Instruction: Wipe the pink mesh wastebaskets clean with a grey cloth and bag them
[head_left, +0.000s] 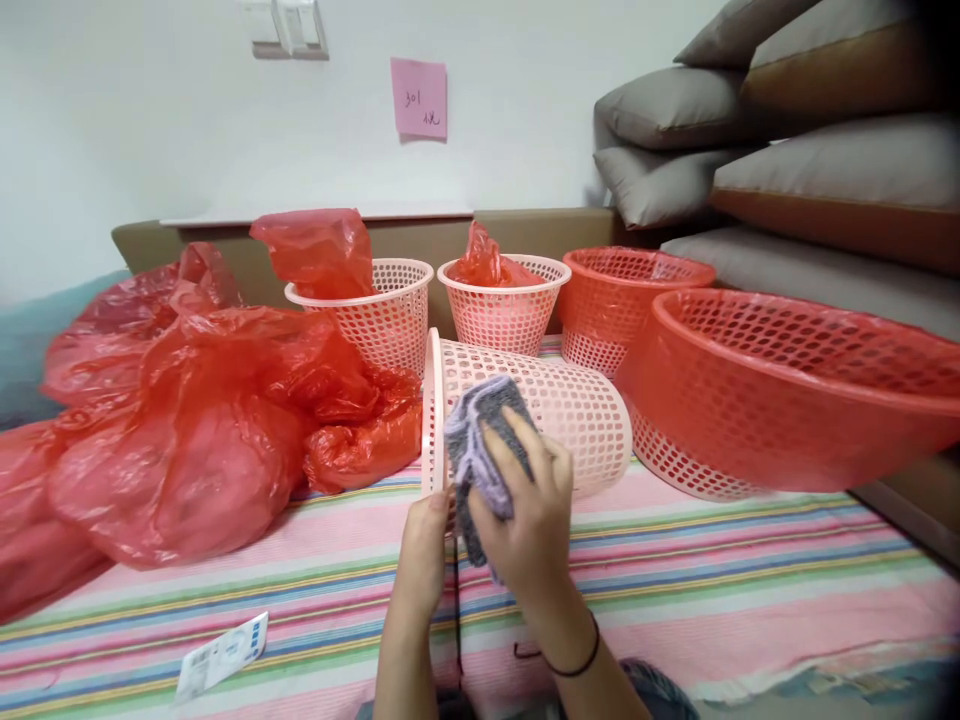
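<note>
A pale pink plastic mesh basket (592,425) lies on its side in front of me, its open rim facing left. My left hand (426,540) grips the rim at its lower edge, thumb on top; the other fingers are mostly hidden. With my right hand (529,500) I press a grey and lilac cloth (491,400) against the basket's side near the rim, fingers closed over it. Part of the cloth hangs down below my hand. A dark band circles my right wrist.
Crumpled red plastic bags (180,430) heap up on the left. Behind stand two pink baskets (397,320) with red bags inside; two red-lined baskets (750,400) stand right. Grey cushions (840,170) are stacked at right. A white packet (223,655) lies on the striped cloth cover (337,590).
</note>
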